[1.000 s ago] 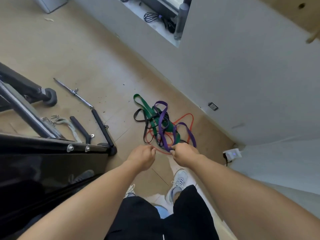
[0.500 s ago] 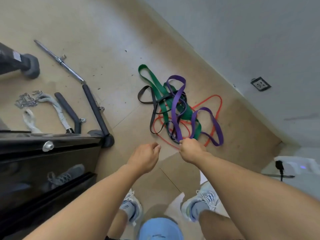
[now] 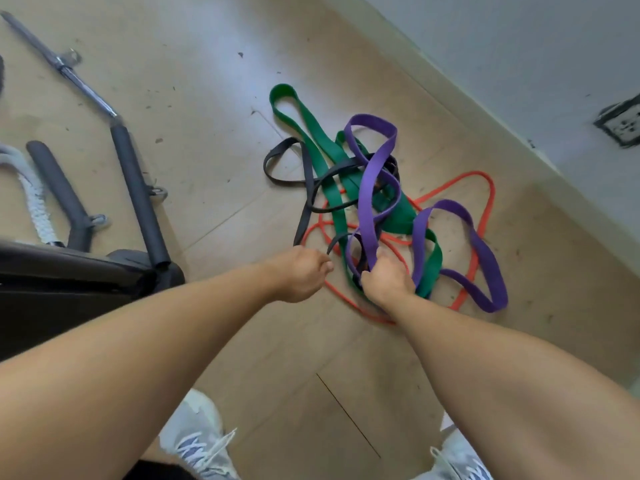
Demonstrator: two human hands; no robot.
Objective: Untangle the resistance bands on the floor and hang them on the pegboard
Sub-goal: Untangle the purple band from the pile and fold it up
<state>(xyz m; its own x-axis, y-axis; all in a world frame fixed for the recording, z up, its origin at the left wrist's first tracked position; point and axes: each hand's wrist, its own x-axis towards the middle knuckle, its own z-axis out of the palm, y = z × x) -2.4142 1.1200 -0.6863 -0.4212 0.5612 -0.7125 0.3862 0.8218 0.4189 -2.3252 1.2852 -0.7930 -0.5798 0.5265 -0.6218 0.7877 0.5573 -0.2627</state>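
Early stage: nothing separated, nothing hung, pegboard not in view. All untangling and hanging is left.

Floor (image 3: pixel 214 98): tan boards, scuffed and speckled with debris. Grey wall (image 3: pixel 519 46) runs along the far right, with a socket (image 3: pixel 620 124) low on it. Black gym frame (image 3: pixel 69 271) near left; cable bar (image 3: pixel 104 126), short handle (image 3: pixel 59 188) and rope attachment (image 3: pixel 33 188) lie on the floor far left.

Bands sit in one tangle, centre right, near the wall: green band (image 3: pixel 311 140), purple band (image 3: pixel 370 188), orange band (image 3: pixel 481 209), black band (image 3: pixel 304 188), all interlaced.

Right hand (image 3: pixel 386 282) grips the purple band at the near edge of the pile. Left hand (image 3: pixel 301 275) is curled just beside it, at a black loop; can't tell if it actually holds it. Hands close together, not touching.
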